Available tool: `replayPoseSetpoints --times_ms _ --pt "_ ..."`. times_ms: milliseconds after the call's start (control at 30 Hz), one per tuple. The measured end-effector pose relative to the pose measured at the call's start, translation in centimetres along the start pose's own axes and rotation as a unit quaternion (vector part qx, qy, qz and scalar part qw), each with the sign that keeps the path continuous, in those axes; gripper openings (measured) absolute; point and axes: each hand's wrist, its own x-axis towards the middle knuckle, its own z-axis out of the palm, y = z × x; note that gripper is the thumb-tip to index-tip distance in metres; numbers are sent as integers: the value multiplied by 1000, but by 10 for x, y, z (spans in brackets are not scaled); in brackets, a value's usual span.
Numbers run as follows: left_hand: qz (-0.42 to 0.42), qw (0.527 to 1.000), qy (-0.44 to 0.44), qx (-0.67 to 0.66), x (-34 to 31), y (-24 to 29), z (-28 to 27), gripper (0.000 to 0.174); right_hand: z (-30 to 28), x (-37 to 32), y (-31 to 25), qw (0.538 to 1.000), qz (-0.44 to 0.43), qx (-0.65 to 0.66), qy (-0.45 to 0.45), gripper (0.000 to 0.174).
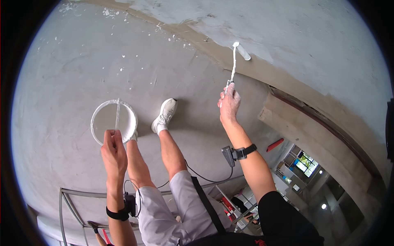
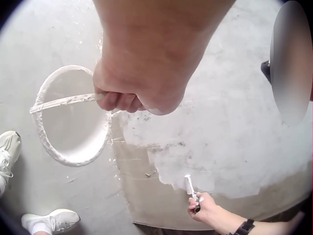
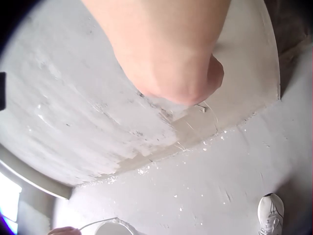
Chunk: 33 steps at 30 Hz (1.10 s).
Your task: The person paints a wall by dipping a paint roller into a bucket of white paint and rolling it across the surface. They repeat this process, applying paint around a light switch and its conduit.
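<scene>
My left hand grips the thin, paint-crusted handle of a white bucket, which hangs in front of my legs. White coats the bucket's rim and inside wall. My right hand, smeared with white, holds a paint roller by its grip, arm stretched out. The white roller sleeve lies at the low part of the wall, where light coating meets a bare brownish strip. In the right wrist view, the right hand hides the roller, and part of the bucket shows at the bottom.
White drips dot the grey floor along the wall's base. A white shoe stands beside the bucket. A metal frame is behind me, a red object lies to the right, and a cable runs near my legs.
</scene>
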Motion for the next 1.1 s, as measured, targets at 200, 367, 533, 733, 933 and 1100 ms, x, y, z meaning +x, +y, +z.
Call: replayPoseSetpoints --times_ms 200,367,533,733,933,1100 --pt "-7 1000 -7 -5 -3 7 -4 16 -53 -73 -57 995 -45 62 57 39" --pt "6 1000 -7 -21 -4 4 -4 15 -58 -88 -65 995 -54 55 69 38" --pt "10 999 -21 -23 -7 8 -9 15 -39 -66 -34 996 -43 67 48 39" --pt "-2 1000 -22 -22 -7 4 -3 15 -7 -17 7 1000 8 18 18 40" --pt "-14 1000 -14 -10 -4 0 2 19 24 31 31 999 20 -32 2 43" --pt "4 1000 -10 14 -2 -5 0 16 5 0 11 999 9 42 11 40"
